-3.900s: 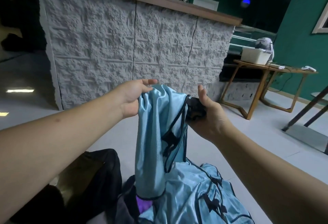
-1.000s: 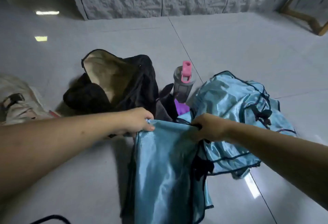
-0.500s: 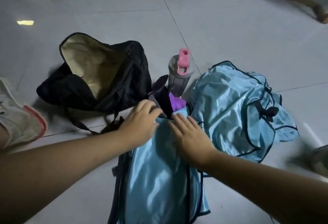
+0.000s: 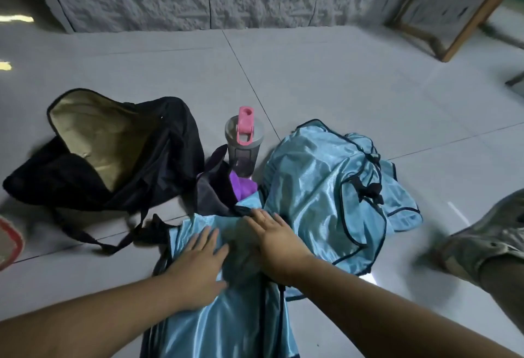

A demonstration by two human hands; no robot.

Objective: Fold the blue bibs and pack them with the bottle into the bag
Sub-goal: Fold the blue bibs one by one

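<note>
Head view | our left hand [image 4: 198, 267] and right hand [image 4: 279, 241]: fingers straight, slightly spread, pressing flat on blue bib [image 4: 226, 315] laid on floor [image 4: 340, 88] | second blue bib [image 4: 320, 190] crumpled just right | bottle [image 4: 244, 142] upright between it and open black bag [image 4: 113, 153].

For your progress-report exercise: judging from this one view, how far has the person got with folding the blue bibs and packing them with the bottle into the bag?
Done: nothing is packed. The black bag lies open on the floor, only its tan lining showing.
In hand: the left hand and right hand press flat on one blue bib spread on the floor.
Left: the crumpled bib pile is unfolded, and the bottle stands outside the bag.
</note>
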